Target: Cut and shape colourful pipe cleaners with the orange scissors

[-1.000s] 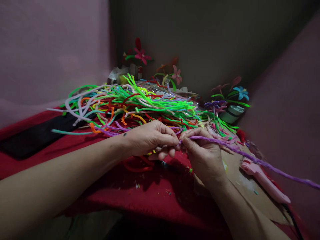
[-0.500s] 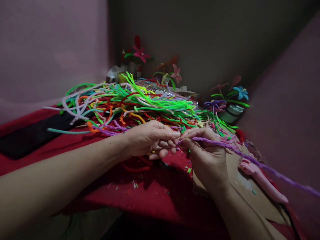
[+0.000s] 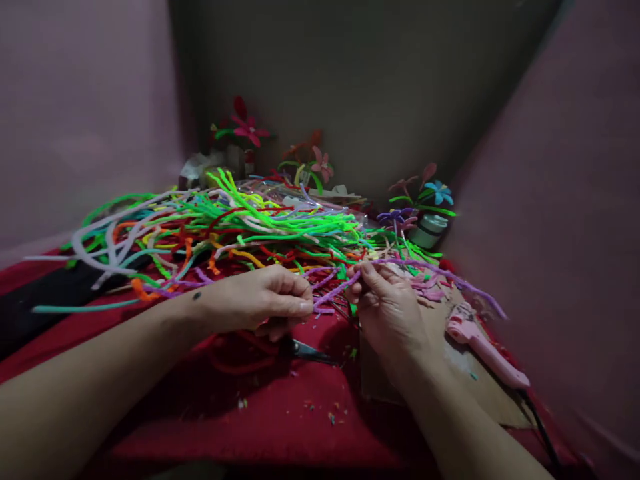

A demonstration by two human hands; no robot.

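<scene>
A purple pipe cleaner [image 3: 338, 291] stretches between my two hands over the red cloth. My left hand [image 3: 280, 300] is closed, pinching its near end between thumb and fingers. My right hand [image 3: 387, 303] grips it farther along, thumb against the fingers, and the rest of the strand runs out to the right over the cardboard. Below my left hand lies a pair of scissors [image 3: 313, 351], its handles partly in shadow. More purple strands lie just behind the hands.
A large heap of coloured pipe cleaners [image 3: 280, 223] spreads behind my hands. To the right, a pink glue gun [image 3: 487, 347] lies on a cardboard sheet [image 3: 425, 373]. Pipe-cleaner flowers stand at the back, near a pale jar [image 3: 429, 231]. Small clippings dot the red cloth [image 3: 280, 420].
My hands have moved apart, and more of the purple pipe cleaner shows between them. Its long free end at the right has drawn in. The view has shifted, and the scissors now show.
</scene>
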